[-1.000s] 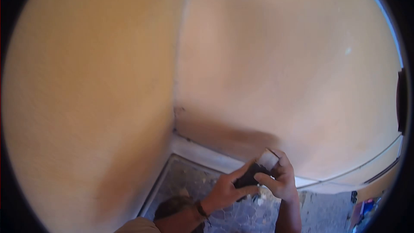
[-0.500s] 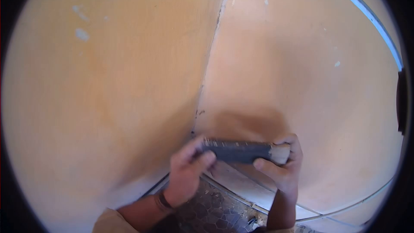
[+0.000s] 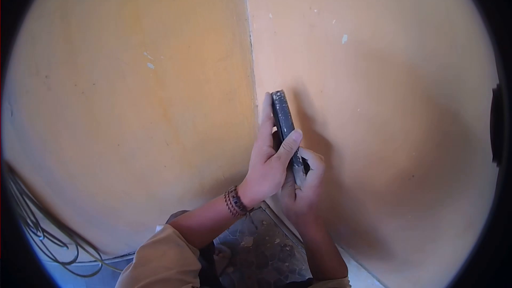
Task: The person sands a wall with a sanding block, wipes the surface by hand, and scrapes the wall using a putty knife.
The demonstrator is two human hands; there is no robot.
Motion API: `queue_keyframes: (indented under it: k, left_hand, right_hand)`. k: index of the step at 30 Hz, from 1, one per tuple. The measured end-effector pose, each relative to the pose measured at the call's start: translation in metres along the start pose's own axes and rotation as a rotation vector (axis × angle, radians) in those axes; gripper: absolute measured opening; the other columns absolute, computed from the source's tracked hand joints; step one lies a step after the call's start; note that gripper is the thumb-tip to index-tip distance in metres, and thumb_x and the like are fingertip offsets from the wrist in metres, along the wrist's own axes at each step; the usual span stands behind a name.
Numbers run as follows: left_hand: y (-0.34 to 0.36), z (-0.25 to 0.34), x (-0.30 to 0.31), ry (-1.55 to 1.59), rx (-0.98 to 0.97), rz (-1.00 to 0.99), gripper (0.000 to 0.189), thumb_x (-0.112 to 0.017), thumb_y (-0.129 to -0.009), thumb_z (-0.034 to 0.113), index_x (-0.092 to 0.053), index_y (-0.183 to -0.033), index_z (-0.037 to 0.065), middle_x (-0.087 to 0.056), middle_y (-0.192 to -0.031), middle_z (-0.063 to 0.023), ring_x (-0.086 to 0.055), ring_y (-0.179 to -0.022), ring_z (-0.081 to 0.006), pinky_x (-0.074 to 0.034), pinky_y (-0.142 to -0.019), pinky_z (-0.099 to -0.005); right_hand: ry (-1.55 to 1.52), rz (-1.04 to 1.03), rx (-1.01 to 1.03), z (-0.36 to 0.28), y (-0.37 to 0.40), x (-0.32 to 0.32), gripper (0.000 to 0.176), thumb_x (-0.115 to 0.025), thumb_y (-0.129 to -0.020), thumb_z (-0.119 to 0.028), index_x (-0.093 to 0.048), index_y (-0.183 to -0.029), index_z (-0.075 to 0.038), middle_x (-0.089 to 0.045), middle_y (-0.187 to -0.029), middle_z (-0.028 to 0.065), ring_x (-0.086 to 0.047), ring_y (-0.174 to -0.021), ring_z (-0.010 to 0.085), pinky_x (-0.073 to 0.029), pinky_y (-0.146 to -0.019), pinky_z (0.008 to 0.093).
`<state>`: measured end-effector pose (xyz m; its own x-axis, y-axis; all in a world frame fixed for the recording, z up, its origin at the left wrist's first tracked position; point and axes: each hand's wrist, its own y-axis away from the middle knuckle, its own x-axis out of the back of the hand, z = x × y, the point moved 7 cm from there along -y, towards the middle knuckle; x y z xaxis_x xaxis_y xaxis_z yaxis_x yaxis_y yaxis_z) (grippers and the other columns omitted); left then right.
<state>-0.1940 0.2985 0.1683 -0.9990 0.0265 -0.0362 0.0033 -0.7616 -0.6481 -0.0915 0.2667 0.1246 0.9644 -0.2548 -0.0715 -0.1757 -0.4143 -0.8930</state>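
A long dark sanding block, its narrow edge scuffed with pale specks, stands tilted upright close to the peach wall. My left hand grips it from the left, fingers stretched along its side and thumb across its edge. Lower down, my right hand is closed around the block's near end. A beaded bracelet circles my left wrist. The block's face toward the wall is hidden.
A yellow-orange wall meets the peach wall at a corner seam. Both carry small pale chips. A coiled cable lies at the lower left. Below my arms is a dark stone-patterned floor.
The block has turned from lying across the view to pointing up and away. Both hands have moved up with it and drawn closer together. The view has shifted, bringing the cable in.
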Motion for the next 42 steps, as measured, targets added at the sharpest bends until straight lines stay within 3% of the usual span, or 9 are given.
queue_keyframes:
  k: [4,10,15,19,26,33,38,40,42]
  left_hand:
    - [-0.018,0.016,0.011,-0.239,-0.064,0.093,0.064,-0.041,-0.102,0.011,-0.008,-0.156,0.004,-0.054,-0.121,-0.0075,-0.047,-0.083,-0.0076,-0.046,-0.078,-0.0225]
    - [-0.100,0.011,0.012,-0.809,-0.725,0.330,0.059,-0.040,-0.101,0.012,-0.016,-0.152,-0.006,-0.031,-0.149,-0.0278,-0.035,-0.135,-0.0397,-0.028,-0.112,-0.0419]
    - [-0.092,-0.039,0.005,-1.030,-0.465,0.404,0.057,-0.039,-0.101,0.012,-0.020,-0.150,-0.009,-0.018,-0.156,-0.0320,-0.017,-0.145,-0.0462,-0.016,-0.117,-0.0487]
    - [-0.082,-0.061,0.010,-0.612,-0.535,0.299,0.056,-0.038,-0.100,0.010,-0.020,-0.148,-0.013,-0.017,-0.155,-0.0332,-0.014,-0.146,-0.0476,-0.010,-0.118,-0.0510]
    - [-0.257,0.076,0.045,-0.764,-1.001,0.479,0.044,-0.039,-0.100,0.010,-0.042,-0.141,-0.007,-0.041,-0.146,-0.0269,-0.025,-0.144,-0.0406,-0.014,-0.119,-0.0483]
    - [-0.109,-0.048,0.043,-0.625,-0.708,0.220,0.049,-0.041,-0.096,0.001,-0.035,-0.141,-0.016,-0.035,-0.149,-0.0312,-0.025,-0.144,-0.0456,-0.020,-0.118,-0.0457]
    - [-0.212,0.032,0.048,-0.647,-1.062,0.334,0.043,-0.042,-0.096,0.002,-0.046,-0.136,-0.011,-0.045,-0.143,-0.0291,-0.039,-0.137,-0.0419,-0.027,-0.115,-0.0428]
    - [-0.257,0.073,0.063,-0.625,-0.885,0.482,0.026,-0.055,-0.098,0.018,-0.065,-0.111,-0.003,-0.070,-0.096,-0.0149,-0.066,-0.092,-0.0267,-0.052,-0.090,-0.0374]
    - [-0.234,0.045,0.055,-0.505,-0.819,0.204,0.040,-0.044,-0.097,0.003,-0.050,-0.134,-0.009,-0.049,-0.140,-0.0282,-0.044,-0.134,-0.0399,-0.029,-0.114,-0.0406]
  right_hand:
    - [0.032,-0.202,0.011,-0.020,-0.010,0.003,0.047,-0.067,-0.086,-0.004,-0.050,-0.130,0.002,-0.060,-0.109,0.0205,-0.059,-0.099,0.0372,-0.049,-0.086,0.0426]
    - [0.375,-0.178,-0.023,-0.019,-0.019,0.068,0.035,-0.072,-0.082,-0.008,-0.063,-0.114,0.000,-0.062,-0.108,0.0187,-0.059,-0.099,0.0398,-0.049,-0.087,0.0462]
    - [0.585,-0.203,0.225,-0.031,-0.007,0.075,0.024,-0.064,-0.081,-0.003,-0.062,-0.105,-0.001,-0.060,-0.098,0.0168,-0.060,-0.089,0.0361,-0.051,-0.075,0.0438]
    - [0.745,-0.192,0.234,-0.045,-0.009,0.085,0.023,-0.061,-0.080,-0.001,-0.059,-0.104,0.000,-0.057,-0.094,0.0173,-0.058,-0.083,0.0355,-0.051,-0.070,0.0434]
    - [0.792,-0.009,0.305,-0.059,-0.021,0.100,0.011,-0.058,-0.092,-0.007,-0.063,-0.095,0.003,-0.063,-0.088,0.0191,-0.062,-0.077,0.0341,-0.053,-0.069,0.0450]
    - [0.751,-0.028,0.507,-0.052,-0.012,0.095,0.010,-0.056,-0.089,-0.002,-0.062,-0.095,0.001,-0.062,-0.089,0.0183,-0.063,-0.072,0.0308,-0.054,-0.060,0.0408]
    - [0.749,-0.076,0.477,-0.056,-0.007,0.101,0.009,-0.055,-0.089,-0.005,-0.062,-0.094,0.000,-0.063,-0.086,0.0172,-0.063,-0.071,0.0306,-0.054,-0.061,0.0417]
    - [0.744,-0.084,0.463,-0.054,-0.005,0.098,0.008,-0.056,-0.090,-0.006,-0.061,-0.092,-0.001,-0.063,-0.084,0.0168,-0.063,-0.071,0.0306,-0.054,-0.061,0.0417]
    - [0.736,-0.063,0.438,-0.054,-0.003,0.103,0.008,-0.056,-0.090,-0.009,-0.060,-0.090,-0.002,-0.063,-0.082,0.0164,-0.064,-0.071,0.0308,-0.053,-0.061,0.0416]
